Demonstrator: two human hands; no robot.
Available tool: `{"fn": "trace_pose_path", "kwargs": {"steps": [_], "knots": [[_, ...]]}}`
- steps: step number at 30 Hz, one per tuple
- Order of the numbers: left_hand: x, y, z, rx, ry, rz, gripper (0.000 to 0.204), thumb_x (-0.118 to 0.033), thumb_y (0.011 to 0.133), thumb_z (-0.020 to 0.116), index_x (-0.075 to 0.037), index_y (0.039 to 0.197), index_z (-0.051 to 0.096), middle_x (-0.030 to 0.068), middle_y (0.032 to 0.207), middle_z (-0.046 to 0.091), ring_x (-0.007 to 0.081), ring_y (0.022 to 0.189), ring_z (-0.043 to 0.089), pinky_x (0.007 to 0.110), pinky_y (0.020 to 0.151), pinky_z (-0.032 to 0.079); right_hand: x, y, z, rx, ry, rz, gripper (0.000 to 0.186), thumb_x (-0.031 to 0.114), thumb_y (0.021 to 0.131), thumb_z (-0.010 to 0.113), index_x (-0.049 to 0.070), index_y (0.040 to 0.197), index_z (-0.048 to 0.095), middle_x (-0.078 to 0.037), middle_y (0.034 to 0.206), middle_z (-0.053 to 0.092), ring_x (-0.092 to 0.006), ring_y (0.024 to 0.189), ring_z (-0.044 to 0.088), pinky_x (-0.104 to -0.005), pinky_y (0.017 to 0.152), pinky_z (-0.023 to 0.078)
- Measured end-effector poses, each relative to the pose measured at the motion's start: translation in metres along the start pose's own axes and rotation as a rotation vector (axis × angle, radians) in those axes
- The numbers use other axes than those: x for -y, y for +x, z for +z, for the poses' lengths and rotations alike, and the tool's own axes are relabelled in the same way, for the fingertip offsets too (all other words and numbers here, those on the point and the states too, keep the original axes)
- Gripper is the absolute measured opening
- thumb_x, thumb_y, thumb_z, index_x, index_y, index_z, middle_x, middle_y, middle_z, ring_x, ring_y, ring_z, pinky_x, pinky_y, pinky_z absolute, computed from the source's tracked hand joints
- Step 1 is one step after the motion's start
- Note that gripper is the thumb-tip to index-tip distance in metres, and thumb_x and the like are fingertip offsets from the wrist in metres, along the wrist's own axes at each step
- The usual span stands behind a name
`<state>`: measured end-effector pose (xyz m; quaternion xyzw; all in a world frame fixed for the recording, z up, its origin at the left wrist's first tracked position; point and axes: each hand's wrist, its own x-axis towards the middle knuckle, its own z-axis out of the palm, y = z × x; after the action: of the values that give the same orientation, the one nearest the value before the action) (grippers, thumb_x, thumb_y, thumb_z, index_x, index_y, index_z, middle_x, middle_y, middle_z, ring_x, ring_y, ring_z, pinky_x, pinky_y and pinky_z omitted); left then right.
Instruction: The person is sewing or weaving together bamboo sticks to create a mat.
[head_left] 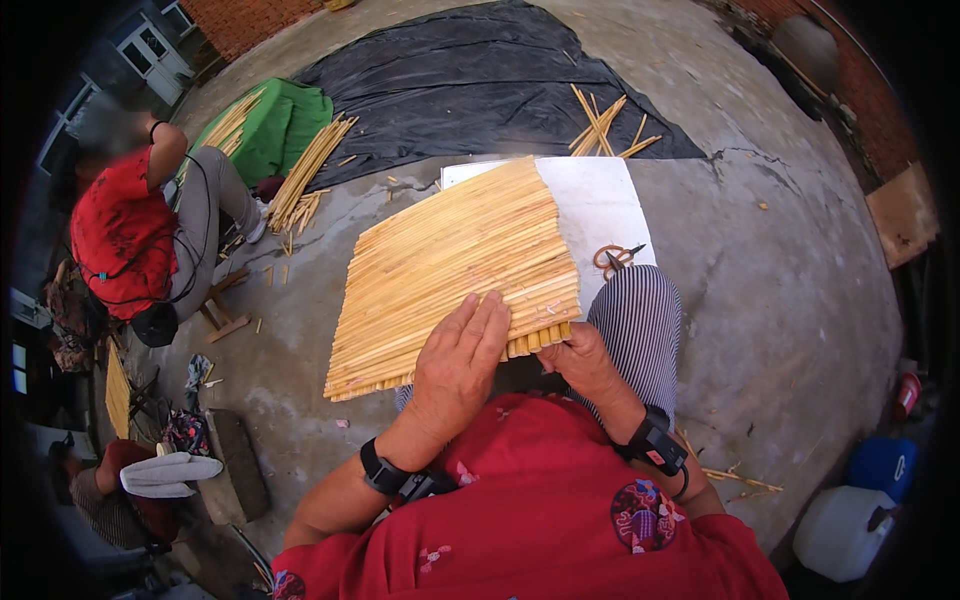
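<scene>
Straw-coloured mat of pale yellow stalks laid side by side (455,275) rests on the person's lap and a white flat board (600,205).

Left hand (458,365) lies flat, fingers spread, pressing the mat's near edge; just right, the right hand (580,362) curls its fingers around the cut stalk ends at the near right corner. Stalks are smooth, round and slightly uneven in length. Orange-handled scissors (614,258) lie on the board, right of the mat.

Outdoor yard workshop, straw/reed craft.
Cracked concrete ground (780,300), brick wall (240,20), black tarp (470,70), loose stalk bundles (310,170), woven stalk mat (450,270).
</scene>
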<state>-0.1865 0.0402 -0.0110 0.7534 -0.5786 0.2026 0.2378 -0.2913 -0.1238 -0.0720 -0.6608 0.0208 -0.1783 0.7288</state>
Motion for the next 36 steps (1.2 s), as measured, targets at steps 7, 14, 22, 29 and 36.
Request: {"fn": "trace_pose_path", "kwargs": {"steps": [7, 14, 22, 29, 36], "knots": [[-0.002, -0.003, -0.005, -0.02, -0.031, 0.006, 0.048, -0.002, 0.078, 0.06, 0.0, 0.125, 0.051, 0.017, 0.126, 0.058, 0.0351, 0.112, 0.057, 0.04, 0.093, 0.047, 0.012, -0.001, 0.005, 0.019, 0.069, 0.034, 0.015, 0.012, 0.094, 0.06, -0.002, 0.089, 0.061, -0.001, 0.067, 0.057, -0.0077, 0.057, 0.051, -0.0223, 0.051, 0.043], [-0.003, -0.008, -0.003, -0.004, 0.01, 0.039, 0.047, -0.002, 0.077, 0.061, 0.0, 0.123, 0.053, 0.0167, 0.125, 0.059, 0.0345, 0.11, 0.058, 0.04, 0.091, 0.048, 0.015, -0.008, 0.0, 0.11, 0.082, 0.239, 0.011, 0.01, 0.094, 0.054, 0.001, 0.1, 0.056, -0.002, 0.072, 0.058, -0.0088, 0.062, 0.054, -0.0229, 0.056, 0.046], [0.0, -0.008, 0.0, -0.021, -0.016, 0.028, 0.047, -0.002, 0.077, 0.06, 0.001, 0.123, 0.053, 0.0166, 0.125, 0.059, 0.0343, 0.111, 0.058, 0.04, 0.091, 0.049, 0.014, -0.006, 0.003, 0.087, 0.229, 0.27, 0.011, 0.008, 0.094, 0.054, 0.0, 0.102, 0.055, -0.003, 0.076, 0.06, -0.0101, 0.066, 0.057, -0.022, 0.06, 0.048], [0.001, -0.012, 0.011, -0.05, 0.017, 0.042, 0.048, -0.005, 0.077, 0.059, 0.0, 0.124, 0.052, 0.0164, 0.125, 0.058, 0.0343, 0.112, 0.057, 0.04, 0.093, 0.048, 0.022, -0.009, 0.006, 0.087, 0.473, 0.24, 0.042, 0.011, 0.09, 0.059, 0.0, 0.126, 0.041, -0.012, 0.099, 0.06, -0.0165, 0.082, 0.06, -0.0274, 0.074, 0.051], [0.002, -0.01, 0.022, 0.065, 0.101, 0.081, 0.047, -0.009, 0.08, 0.056, -0.001, 0.126, 0.05, 0.0163, 0.127, 0.056, 0.0349, 0.114, 0.055, 0.041, 0.096, 0.046, -0.001, -0.01, -0.004, 0.089, 0.442, 0.227, 0.057, 0.037, 0.091, 0.06, -0.001, 0.127, 0.039, -0.009, 0.1, 0.057, -0.0143, 0.085, 0.056, -0.0269, 0.079, 0.048]]}}
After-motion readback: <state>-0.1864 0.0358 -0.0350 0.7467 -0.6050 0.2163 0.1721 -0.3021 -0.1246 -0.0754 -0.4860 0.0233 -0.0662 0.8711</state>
